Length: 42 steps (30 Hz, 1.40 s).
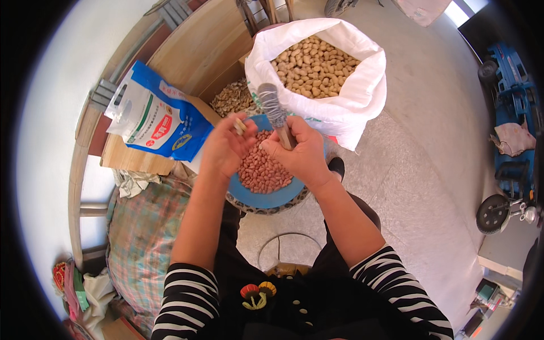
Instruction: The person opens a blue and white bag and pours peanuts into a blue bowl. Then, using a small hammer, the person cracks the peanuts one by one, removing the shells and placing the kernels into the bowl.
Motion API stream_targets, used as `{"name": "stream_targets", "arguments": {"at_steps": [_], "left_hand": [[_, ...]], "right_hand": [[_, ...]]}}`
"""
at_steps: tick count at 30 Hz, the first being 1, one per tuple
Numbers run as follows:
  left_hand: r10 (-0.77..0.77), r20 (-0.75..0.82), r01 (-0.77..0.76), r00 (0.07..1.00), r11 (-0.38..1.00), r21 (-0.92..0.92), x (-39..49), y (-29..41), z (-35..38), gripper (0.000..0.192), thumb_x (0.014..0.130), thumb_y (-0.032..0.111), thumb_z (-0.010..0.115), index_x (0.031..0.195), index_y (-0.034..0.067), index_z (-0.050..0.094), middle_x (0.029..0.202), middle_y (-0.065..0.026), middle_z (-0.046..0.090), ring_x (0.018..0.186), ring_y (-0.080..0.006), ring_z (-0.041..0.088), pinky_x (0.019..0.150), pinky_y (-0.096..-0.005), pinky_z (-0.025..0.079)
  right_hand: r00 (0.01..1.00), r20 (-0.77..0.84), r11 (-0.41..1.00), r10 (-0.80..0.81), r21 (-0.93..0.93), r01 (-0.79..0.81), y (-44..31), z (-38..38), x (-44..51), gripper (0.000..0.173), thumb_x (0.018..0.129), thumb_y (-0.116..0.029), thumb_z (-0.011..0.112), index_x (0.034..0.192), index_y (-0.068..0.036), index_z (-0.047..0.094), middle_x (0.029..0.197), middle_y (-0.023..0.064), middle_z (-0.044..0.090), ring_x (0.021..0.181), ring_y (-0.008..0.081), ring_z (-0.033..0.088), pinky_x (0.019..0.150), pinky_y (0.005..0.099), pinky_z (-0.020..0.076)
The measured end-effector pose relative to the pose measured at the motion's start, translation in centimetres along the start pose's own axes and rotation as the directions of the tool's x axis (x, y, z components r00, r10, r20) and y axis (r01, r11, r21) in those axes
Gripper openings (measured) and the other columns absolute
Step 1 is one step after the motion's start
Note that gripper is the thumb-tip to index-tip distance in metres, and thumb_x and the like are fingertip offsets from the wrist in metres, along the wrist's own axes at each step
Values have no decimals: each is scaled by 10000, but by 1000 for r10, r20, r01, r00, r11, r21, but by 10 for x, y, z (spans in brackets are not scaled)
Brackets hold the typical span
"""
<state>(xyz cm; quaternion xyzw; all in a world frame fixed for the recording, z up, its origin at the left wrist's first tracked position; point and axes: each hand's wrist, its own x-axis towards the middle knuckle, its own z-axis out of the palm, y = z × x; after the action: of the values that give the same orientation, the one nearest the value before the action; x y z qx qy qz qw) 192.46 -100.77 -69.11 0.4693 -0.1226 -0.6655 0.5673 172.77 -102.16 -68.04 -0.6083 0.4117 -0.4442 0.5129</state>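
Note:
My left hand point(225, 146) is over the left side of a blue basin point(242, 197), its fingers around a piece of peanut shell point(240, 126); motion blurs it slightly. In my right hand point(299, 155) is a wooden tool point(274, 106) whose upper end is wrapped in grey cord. The tool points up and away from me, and my grip hides its lower part. Pinkish shelled peanuts point(263, 174) lie in the basin below both hands. Just beyond stands a white woven sack point(369, 80) with its mouth rolled back, filled with unshelled peanuts point(314, 63).
Broken peanut shells point(231, 97) fill a cardboard box point(199, 46) at the back left. A blue-and-white plastic bag point(161, 119) bearing writing leans there. Nearer me is a plaid sack point(144, 229). A blue wheeled vehicle point(514, 102) stands far right on the concrete floor point(416, 170).

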Motion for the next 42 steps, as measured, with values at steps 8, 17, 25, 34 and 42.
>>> {"name": "stream_targets", "arguments": {"at_steps": [8,17,25,34,42], "left_hand": [[719,424,-662,551,66,747,81,65,79,451,934,321,617,1250,-1,596,1168,-140,680,1005,-251,665,890,-349,508],[159,572,-385,805,-593,707,194,19,151,189,847,54,603,1012,76,694,1053,-138,660,959,-309,677,792,-423,550],[202,632,-312,748,-734,603,184,19,155,122,859,94,627,969,44,645,981,-141,673,884,-343,673,784,-443,541],[388,292,-486,874,683,546,-14,-3,106,185,878,55,727,1027,-1,632,862,-38,676,733,-88,633,668,-230,535],[334,171,-352,927,931,92,-43,-32,51,155,871,9,730,998,-9,645,886,-56,695,729,-99,641,668,-218,533]], "right_hand": [[927,-339,802,162,593,77,-23,-44,5,233,939,-133,658,1117,-40,541,966,95,657,798,160,639,747,312,539],[880,-422,780,216,617,104,-23,-70,12,208,968,-166,613,1121,-39,550,921,101,662,781,160,615,770,323,519],[910,-357,767,213,638,72,-20,-85,13,224,958,-169,637,1129,-45,564,932,89,665,809,152,630,768,314,520],[985,-3,958,171,234,-166,-14,-66,5,356,838,-167,723,1124,-12,580,865,63,643,761,134,609,698,290,504],[994,44,967,-96,-233,103,-16,-20,-8,344,772,-221,748,1029,-58,587,807,109,671,719,325,667,640,409,525]]}}
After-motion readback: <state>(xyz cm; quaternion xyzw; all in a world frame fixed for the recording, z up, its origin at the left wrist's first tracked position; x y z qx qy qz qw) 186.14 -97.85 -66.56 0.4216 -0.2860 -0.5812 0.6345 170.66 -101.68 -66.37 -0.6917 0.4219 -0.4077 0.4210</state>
